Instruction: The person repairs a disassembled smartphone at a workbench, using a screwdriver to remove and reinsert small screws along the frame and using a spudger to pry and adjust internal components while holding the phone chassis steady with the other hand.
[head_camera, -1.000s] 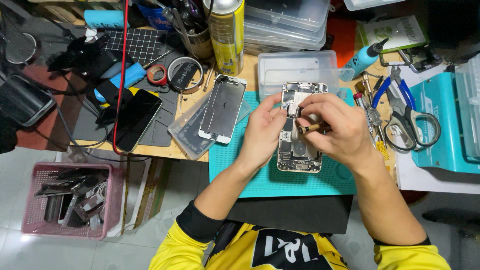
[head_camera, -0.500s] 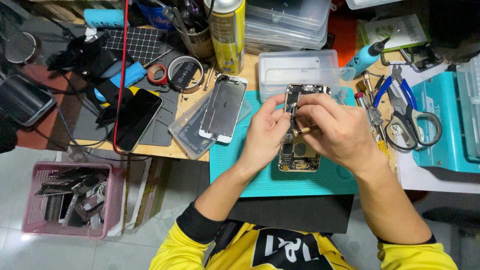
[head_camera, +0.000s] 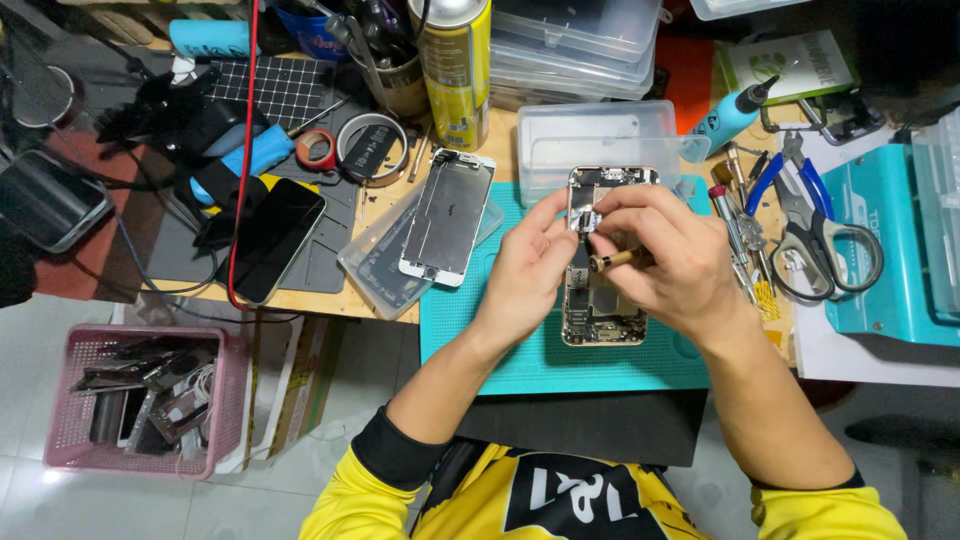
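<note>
Both forearms reach forward; left hand (head_camera: 525, 268) and right hand (head_camera: 668, 262) meet closely, fingers curled in a pinching grip.

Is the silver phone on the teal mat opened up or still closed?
Opened. The silver phone on the teal mat shows bare internal parts, no screen; a detached screen panel lies to its left.

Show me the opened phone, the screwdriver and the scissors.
opened phone (head_camera: 600, 318): head view, lower half of its exposed inside.
screwdriver (head_camera: 617, 260): head view, brass-coloured handle in the right hand.
scissors (head_camera: 822, 262): head view, black handle loop.
</note>
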